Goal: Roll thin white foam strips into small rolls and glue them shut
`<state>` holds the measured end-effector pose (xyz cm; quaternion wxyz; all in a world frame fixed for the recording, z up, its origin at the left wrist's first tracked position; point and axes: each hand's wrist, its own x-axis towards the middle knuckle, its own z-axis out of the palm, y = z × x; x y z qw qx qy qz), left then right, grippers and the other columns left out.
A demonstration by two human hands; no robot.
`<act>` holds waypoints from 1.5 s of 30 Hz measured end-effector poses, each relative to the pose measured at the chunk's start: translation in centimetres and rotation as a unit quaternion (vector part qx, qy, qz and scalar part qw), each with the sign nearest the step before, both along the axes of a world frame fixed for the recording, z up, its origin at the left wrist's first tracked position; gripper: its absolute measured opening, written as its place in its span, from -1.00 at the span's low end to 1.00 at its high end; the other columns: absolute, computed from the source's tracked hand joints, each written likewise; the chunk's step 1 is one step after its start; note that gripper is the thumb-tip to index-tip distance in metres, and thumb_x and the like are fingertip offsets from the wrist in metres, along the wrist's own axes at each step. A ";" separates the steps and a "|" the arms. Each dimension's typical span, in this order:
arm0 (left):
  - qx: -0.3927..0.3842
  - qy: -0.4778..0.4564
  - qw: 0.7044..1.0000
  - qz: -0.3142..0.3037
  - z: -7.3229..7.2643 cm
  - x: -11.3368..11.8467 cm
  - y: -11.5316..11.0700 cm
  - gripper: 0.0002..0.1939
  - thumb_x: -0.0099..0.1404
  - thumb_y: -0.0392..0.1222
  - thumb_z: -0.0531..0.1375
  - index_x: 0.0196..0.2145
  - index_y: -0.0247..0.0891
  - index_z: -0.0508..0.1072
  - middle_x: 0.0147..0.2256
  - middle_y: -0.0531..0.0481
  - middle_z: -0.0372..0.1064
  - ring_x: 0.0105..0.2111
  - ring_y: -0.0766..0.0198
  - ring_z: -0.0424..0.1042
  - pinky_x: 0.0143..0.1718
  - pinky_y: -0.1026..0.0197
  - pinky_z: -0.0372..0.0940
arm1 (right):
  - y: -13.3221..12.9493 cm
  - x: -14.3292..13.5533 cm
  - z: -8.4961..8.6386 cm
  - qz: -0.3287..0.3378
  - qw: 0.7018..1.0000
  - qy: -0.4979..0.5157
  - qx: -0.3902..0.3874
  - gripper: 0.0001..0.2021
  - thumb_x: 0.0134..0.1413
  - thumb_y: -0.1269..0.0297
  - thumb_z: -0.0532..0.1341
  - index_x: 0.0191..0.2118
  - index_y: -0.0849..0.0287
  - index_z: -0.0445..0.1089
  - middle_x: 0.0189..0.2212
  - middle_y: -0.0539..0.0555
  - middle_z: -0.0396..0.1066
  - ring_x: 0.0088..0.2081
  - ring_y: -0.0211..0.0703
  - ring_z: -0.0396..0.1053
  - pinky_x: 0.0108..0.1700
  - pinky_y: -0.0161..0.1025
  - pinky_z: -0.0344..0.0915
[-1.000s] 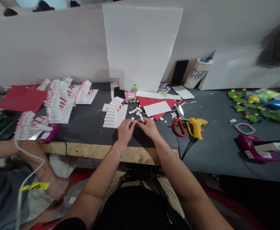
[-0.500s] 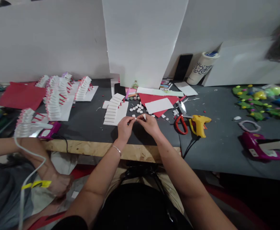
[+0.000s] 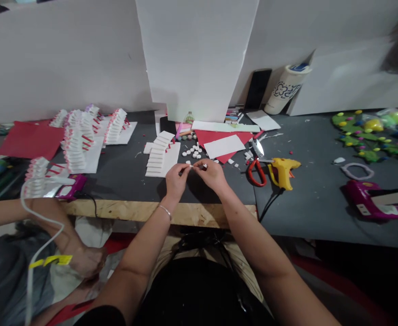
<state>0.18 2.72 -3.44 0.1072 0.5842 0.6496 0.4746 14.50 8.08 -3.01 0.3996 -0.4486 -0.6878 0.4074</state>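
My left hand (image 3: 176, 180) and my right hand (image 3: 212, 174) meet over the dark table, fingertips pinched on a tiny white piece (image 3: 191, 166) between them. Just behind the fingertips lie several small white discs (image 3: 196, 151). To the left stands a stepped white foam model (image 3: 156, 158) with small red pieces, on a white sheet. A white card (image 3: 224, 146) rests on red paper (image 3: 204, 136) beyond my right hand. Small white scraps are scattered near that paper.
Red-handled scissors (image 3: 256, 173) and a yellow glue gun (image 3: 283, 172) lie at right, a magenta power strip (image 3: 372, 199) farther right. A white tumbler (image 3: 285, 90) stands behind. More stepped models (image 3: 75, 145) stand at left, near another person's arm (image 3: 63, 231).
The view has shifted slightly. My hands stay together, and the fingers of my right hand have closed in a little over the white piece.
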 end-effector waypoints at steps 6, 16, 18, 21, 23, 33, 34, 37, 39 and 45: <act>0.012 -0.008 1.000 0.008 0.3 0.1 -0.1 -0.85 0.31 -0.14 0.22 -0.30 -0.22 0.57 -0.32 -0.05 0.55 -0.29 0.22 0.51 -0.20 0.20 0.37 | 0.1 -0.1 -0.1 0.018 1.000 -0.002 -0.007 -0.88 0.05 0.20 0.24 -0.39 0.10 0.49 -0.43 0.00 0.51 -0.40 -0.18 0.35 -0.29 -0.24 0.24; 0.021 -0.009 1.000 0.014 0.7 0.0 0.0 -0.84 0.30 -0.12 0.22 -0.31 -0.22 0.56 -0.33 -0.03 0.55 -0.32 0.24 0.50 -0.22 0.22 0.36 | 0.1 -0.3 0.1 -0.006 0.999 -0.029 0.039 -0.88 0.08 0.20 0.26 -0.37 0.07 0.54 -0.36 0.04 0.55 -0.30 -0.11 0.40 -0.20 -0.20 0.26; 0.024 -0.007 1.000 0.016 0.7 -0.1 0.0 -0.84 0.30 -0.12 0.22 -0.31 -0.23 0.56 -0.33 -0.03 0.54 -0.32 0.24 0.50 -0.21 0.22 0.37 | 0.0 -0.3 0.2 -0.015 0.998 -0.026 0.047 -0.90 0.05 0.21 0.29 -0.39 0.07 0.53 -0.36 0.04 0.56 -0.26 -0.09 0.40 -0.17 -0.19 0.26; 0.030 0.002 0.999 0.026 0.7 -0.3 0.0 -0.84 0.31 -0.12 0.21 -0.30 -0.22 0.55 -0.33 -0.03 0.54 -0.31 0.23 0.50 -0.20 0.20 0.37 | -0.2 -0.6 0.2 0.013 1.000 0.017 0.016 -0.89 0.03 0.22 0.28 -0.43 0.09 0.50 -0.39 0.02 0.54 -0.32 -0.13 0.41 -0.21 -0.22 0.26; 0.039 0.011 0.999 0.030 0.6 -0.4 0.0 -0.83 0.31 -0.12 0.21 -0.30 -0.23 0.55 -0.32 -0.04 0.54 -0.30 0.22 0.50 -0.19 0.20 0.37 | -0.2 -0.9 0.1 0.038 0.998 0.054 -0.012 -0.88 0.02 0.22 0.26 -0.44 0.12 0.48 -0.44 0.00 0.52 -0.38 -0.18 0.40 -0.26 -0.26 0.26; 0.059 0.095 0.994 0.021 0.4 -0.4 0.2 -0.80 0.36 -0.11 0.16 -0.26 -0.22 0.56 -0.27 -0.09 0.55 -0.23 0.18 0.51 -0.11 0.15 0.36 | -0.2 -1.7 -0.1 0.009 0.996 0.089 -0.020 -0.88 0.00 0.26 0.23 -0.47 0.14 0.45 -0.46 0.00 0.51 -0.39 -0.22 0.39 -0.27 -0.29 0.27; 0.055 0.095 0.994 0.015 0.4 -0.5 0.3 -0.80 0.36 -0.12 0.17 -0.25 -0.22 0.56 -0.26 -0.09 0.55 -0.22 0.18 0.51 -0.10 0.14 0.36 | -0.3 -1.7 -0.1 0.005 0.996 0.087 -0.018 -0.89 0.00 0.27 0.24 -0.47 0.15 0.45 -0.46 0.00 0.51 -0.39 -0.21 0.39 -0.26 -0.28 0.27; 0.051 0.101 0.994 -0.001 0.3 -0.6 0.5 -0.80 0.37 -0.13 0.16 -0.24 -0.23 0.57 -0.25 -0.11 0.55 -0.20 0.16 0.51 -0.09 0.12 0.36 | -0.3 -1.7 -0.2 -0.004 0.997 0.080 -0.013 -0.90 0.00 0.29 0.24 -0.46 0.15 0.46 -0.46 0.01 0.50 -0.39 -0.21 0.39 -0.25 -0.27 0.28; 0.053 0.114 0.992 -0.006 0.2 -0.7 0.5 -0.79 0.38 -0.13 0.15 -0.23 -0.24 0.57 -0.25 -0.12 0.56 -0.20 0.15 0.52 -0.08 0.11 0.36 | -0.3 -1.6 -0.3 -0.008 0.997 0.074 -0.007 -0.91 0.00 0.30 0.23 -0.45 0.15 0.46 -0.45 0.00 0.50 -0.39 -0.21 0.39 -0.25 -0.27 0.29; 0.077 0.163 0.983 -0.025 0.2 -0.2 0.6 -0.75 0.40 -0.17 0.10 -0.18 -0.26 0.56 -0.22 -0.14 0.56 -0.19 0.19 0.52 -0.10 0.13 0.38 | -0.1 -1.4 -0.5 -0.027 0.998 0.064 -0.009 -0.89 0.05 0.27 0.22 -0.43 0.13 0.45 -0.44 -0.01 0.50 -0.38 -0.21 0.40 -0.26 -0.28 0.29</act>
